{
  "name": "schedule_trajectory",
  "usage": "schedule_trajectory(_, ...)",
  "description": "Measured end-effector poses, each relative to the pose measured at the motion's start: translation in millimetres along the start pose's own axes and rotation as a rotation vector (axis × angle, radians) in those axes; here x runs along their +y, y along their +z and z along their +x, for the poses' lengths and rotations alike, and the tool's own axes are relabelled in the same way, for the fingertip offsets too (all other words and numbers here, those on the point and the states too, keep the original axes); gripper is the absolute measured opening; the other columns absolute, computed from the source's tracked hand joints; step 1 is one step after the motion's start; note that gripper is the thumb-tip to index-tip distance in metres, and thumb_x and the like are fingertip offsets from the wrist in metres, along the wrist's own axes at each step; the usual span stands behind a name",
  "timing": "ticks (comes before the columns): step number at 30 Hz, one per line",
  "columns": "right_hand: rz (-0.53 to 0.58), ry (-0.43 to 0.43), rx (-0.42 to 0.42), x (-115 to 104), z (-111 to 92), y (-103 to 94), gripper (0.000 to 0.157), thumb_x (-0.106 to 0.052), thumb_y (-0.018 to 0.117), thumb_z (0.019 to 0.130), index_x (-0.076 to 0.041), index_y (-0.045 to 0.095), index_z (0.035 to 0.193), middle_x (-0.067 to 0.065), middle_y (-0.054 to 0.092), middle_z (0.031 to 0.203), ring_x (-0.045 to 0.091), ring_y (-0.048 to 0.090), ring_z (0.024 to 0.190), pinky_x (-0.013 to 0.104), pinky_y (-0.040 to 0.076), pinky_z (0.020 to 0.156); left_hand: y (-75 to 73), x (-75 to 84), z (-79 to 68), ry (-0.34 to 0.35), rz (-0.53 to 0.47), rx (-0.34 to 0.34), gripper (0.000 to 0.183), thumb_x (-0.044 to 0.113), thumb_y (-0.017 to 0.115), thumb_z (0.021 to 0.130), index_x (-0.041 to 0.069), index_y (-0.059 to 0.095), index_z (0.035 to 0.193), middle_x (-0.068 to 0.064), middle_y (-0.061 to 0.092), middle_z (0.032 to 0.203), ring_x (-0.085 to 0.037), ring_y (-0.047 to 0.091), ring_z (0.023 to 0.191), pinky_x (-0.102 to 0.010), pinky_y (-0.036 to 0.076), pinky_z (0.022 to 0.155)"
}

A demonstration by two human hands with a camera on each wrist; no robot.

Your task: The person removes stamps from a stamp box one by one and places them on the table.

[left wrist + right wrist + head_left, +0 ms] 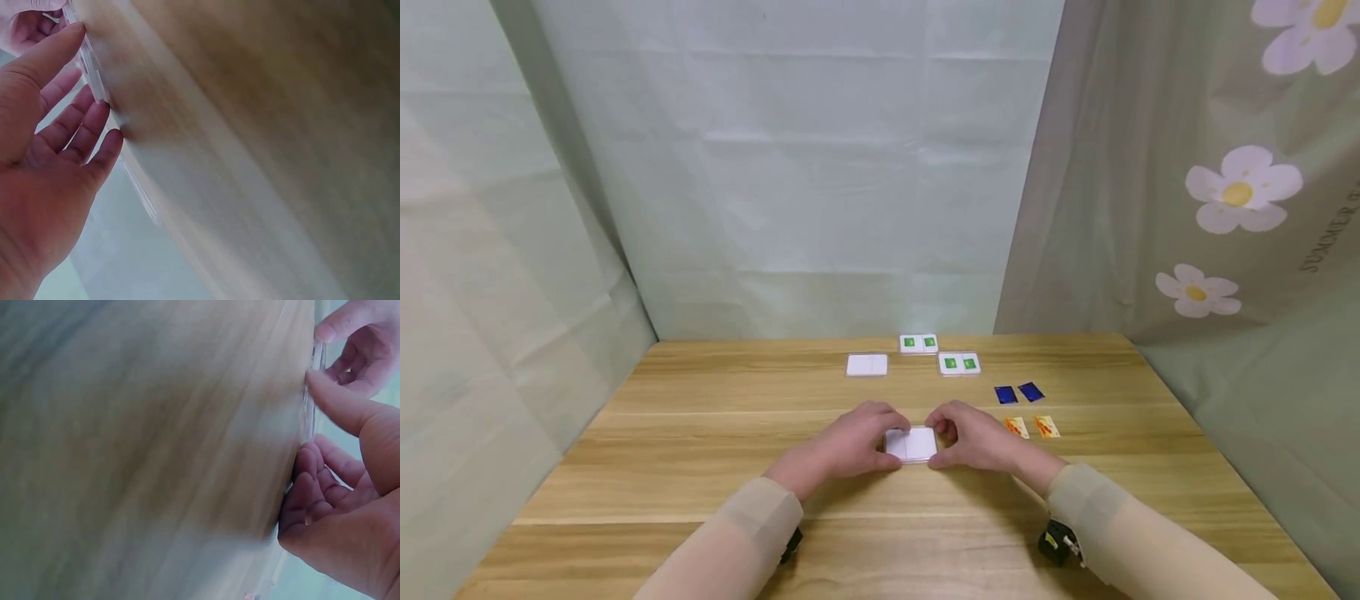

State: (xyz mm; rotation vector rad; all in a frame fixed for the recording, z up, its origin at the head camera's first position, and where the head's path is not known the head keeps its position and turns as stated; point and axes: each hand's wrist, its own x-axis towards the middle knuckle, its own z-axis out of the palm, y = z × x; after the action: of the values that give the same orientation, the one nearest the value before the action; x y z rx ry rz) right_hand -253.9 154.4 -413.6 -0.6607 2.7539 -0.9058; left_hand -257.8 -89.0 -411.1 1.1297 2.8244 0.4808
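While its long axis runs left to right, parallel to the table's far edge, the flat white rectangular case with clear plastic borders point(919, 445) lies flat on the brown wood-grain table point(662, 450). The left hand's point(856, 442) grip is clamped on its left end, the right hand's point(977, 439) on its right, thumbs nearest. Beyond lie another plain white case point(867, 365) and two green-squared white cases point(959, 364); rightward, two dark-blue cards point(1006, 395) and two orange-yellow cards point(1047, 427).
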Motion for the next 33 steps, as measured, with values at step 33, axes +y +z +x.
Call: schedule_trajectory(33, -0.195, -0.077, 0.094, -15, -19, 2.0, 0.052, -0.031, 0.081, 0.088, -0.008, 0.064, 0.132, 0.002, 0.063, 0.11, 0.017, 0.058, 0.094, 0.035, 0.051, 0.079, -2.3, 3.1, -17.4, 0.022, 0.148, 0.093, 0.047, 0.036, 0.075, 0.093, 0.009, 0.066, 0.13, -0.007, 0.058, 0.13, -0.022, 0.056, 0.114, -0.039, 0.048, 0.098)
